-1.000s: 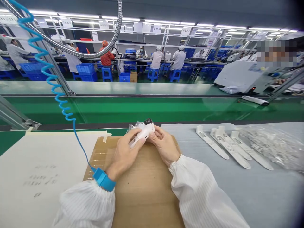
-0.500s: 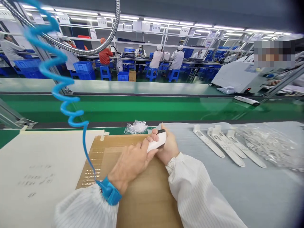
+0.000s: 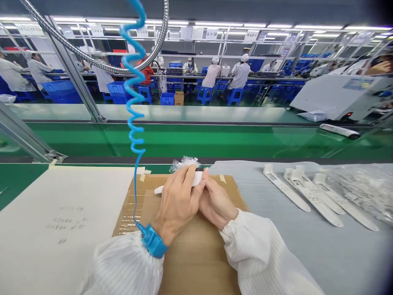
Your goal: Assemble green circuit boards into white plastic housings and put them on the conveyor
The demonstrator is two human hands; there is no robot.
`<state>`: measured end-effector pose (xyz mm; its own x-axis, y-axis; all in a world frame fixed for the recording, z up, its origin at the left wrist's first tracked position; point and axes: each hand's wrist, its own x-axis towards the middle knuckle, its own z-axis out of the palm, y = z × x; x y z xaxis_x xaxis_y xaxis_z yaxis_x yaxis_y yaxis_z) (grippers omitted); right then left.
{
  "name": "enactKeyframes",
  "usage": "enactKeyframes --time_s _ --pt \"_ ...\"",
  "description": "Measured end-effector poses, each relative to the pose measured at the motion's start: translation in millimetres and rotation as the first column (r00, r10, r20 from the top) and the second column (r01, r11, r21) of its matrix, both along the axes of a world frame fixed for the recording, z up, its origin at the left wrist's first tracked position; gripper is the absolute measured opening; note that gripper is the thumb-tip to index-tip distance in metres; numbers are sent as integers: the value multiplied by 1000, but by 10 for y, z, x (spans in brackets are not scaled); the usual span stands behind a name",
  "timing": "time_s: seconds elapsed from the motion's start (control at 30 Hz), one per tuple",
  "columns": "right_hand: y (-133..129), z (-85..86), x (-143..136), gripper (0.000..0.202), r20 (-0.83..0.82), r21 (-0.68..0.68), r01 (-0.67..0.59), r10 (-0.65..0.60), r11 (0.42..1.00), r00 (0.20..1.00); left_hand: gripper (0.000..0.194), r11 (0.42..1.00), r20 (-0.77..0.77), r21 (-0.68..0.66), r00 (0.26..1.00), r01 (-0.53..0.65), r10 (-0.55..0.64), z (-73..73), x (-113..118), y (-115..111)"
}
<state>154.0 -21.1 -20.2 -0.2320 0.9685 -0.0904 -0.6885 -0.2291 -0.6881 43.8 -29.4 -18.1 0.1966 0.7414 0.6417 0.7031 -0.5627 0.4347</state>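
Observation:
Over the cardboard sheet (image 3: 196,262), both hands hold a slim white handheld device (image 3: 197,178) with a dark end. My left hand (image 3: 178,198) is wrapped over its middle and hides much of it; a pale tip sticks out on the left. A blue wrist strap (image 3: 154,241) circles the left wrist. Closed around the dark end is my right hand (image 3: 217,201), its fingers partly hidden behind the device. Crumpled clear plastic (image 3: 186,162) lies just beyond the hands.
To the right, several white plastic shell parts (image 3: 316,200) lie on a grey mat (image 3: 276,254) near a bag of small clear pieces (image 3: 365,188). A coiled blue cord (image 3: 135,123) hangs at left. Behind runs a green belt (image 3: 196,141); another white device (image 3: 339,131) rests beyond.
The device has turned from slanting to nearly level, and its pale tip now shows left of my left hand. My left hand covers more of it. The view has shifted left.

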Motion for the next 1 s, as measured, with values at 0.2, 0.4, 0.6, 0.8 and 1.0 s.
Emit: enactKeyframes --time_s 0.2,0.4,0.6,0.8,1.0 --pt "130 15 176 29 -79 -45 42 -45 998 996 40 960 13 -264 995 96 -95 0 -214 89" --pt "171 -49 228 43 45 55 31 -33 998 998 56 490 516 -776 846 396 133 71 -274 165" --pt "144 -74 228 51 149 108 44 -60 993 987 51 349 656 -740 729 574 192 189 -275 122" --pt "185 -163 225 34 188 -44 132 -122 990 975 46 678 773 -564 590 471 233 132 -417 286" --pt "224 -261 263 29 128 -56 126 -118 990 985 17 639 202 -736 828 -223 522 128 -1047 1002"
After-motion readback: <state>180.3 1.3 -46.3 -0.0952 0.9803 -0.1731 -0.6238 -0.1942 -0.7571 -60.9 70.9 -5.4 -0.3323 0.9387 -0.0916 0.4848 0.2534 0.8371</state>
